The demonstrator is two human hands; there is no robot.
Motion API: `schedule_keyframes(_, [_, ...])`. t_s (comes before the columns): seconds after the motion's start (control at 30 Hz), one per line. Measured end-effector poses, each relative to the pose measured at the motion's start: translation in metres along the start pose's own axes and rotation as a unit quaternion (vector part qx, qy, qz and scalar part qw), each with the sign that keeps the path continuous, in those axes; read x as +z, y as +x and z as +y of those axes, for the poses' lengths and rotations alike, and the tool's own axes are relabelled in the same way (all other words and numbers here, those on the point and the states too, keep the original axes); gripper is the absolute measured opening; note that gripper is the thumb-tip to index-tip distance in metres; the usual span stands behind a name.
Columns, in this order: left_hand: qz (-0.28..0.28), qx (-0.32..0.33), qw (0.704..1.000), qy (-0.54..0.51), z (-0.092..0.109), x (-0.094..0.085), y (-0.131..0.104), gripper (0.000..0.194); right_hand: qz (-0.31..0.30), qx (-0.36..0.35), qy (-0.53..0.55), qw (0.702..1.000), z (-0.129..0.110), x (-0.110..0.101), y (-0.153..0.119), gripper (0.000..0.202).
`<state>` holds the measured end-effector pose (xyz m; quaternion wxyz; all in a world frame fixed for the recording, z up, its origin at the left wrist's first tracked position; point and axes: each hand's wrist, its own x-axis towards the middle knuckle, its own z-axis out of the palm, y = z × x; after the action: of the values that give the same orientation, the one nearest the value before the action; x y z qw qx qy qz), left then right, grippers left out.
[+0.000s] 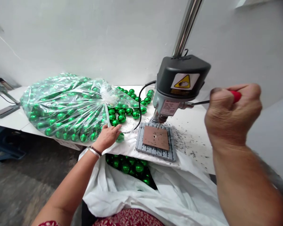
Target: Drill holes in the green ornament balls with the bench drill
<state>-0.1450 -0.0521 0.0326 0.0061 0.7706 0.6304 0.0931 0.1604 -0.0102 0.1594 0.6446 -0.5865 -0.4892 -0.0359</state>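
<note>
My right hand [233, 113] is closed around the red-tipped feed lever [201, 102] of a small bench drill press [184, 77]. The drill's bit points down above a brown square plate [148, 138], which has a small hole in its middle and lies on the grey slotted base [139, 145]. My left hand [108, 137] is at the table's front edge with its fingers stretched towards the right. Just past its fingertips is a blurred shiny green ball [120, 137]; whether they touch is unclear. Loose green balls [121, 118] lie beyond that hand.
A tied clear plastic bag [61, 108] full of green balls fills the table's left side. Below the front edge, a white sack [186, 185] holds more green balls [128, 166]. Dark shavings [191, 146] surround the base. A black cable [139, 106] loops beside the drill. A blue stool [4, 144] stands left.
</note>
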Motion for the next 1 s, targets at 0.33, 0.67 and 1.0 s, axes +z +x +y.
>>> schedule_keyframes(0.33, [-0.103, -0.03, 0.992, 0.071, 0.018, 0.001, -0.005, 0.035, -0.004, -0.016, 0.017, 1.0, 0.007, -0.003, -0.008, 0.007])
schedule_keyframes(0.67, [-0.069, -0.073, 0.995, 0.005, 0.043, 0.023, -0.002, 0.053, 0.007, -0.031, 0.02, 0.999, 0.008, -0.004, -0.008, 0.007])
schedule_keyframes(1.0, [0.158, -0.179, 0.7, -0.673, 0.033, -0.004, -0.008, 0.071, 0.008, -0.046, 0.036, 0.998, 0.013, -0.002, -0.01, 0.014])
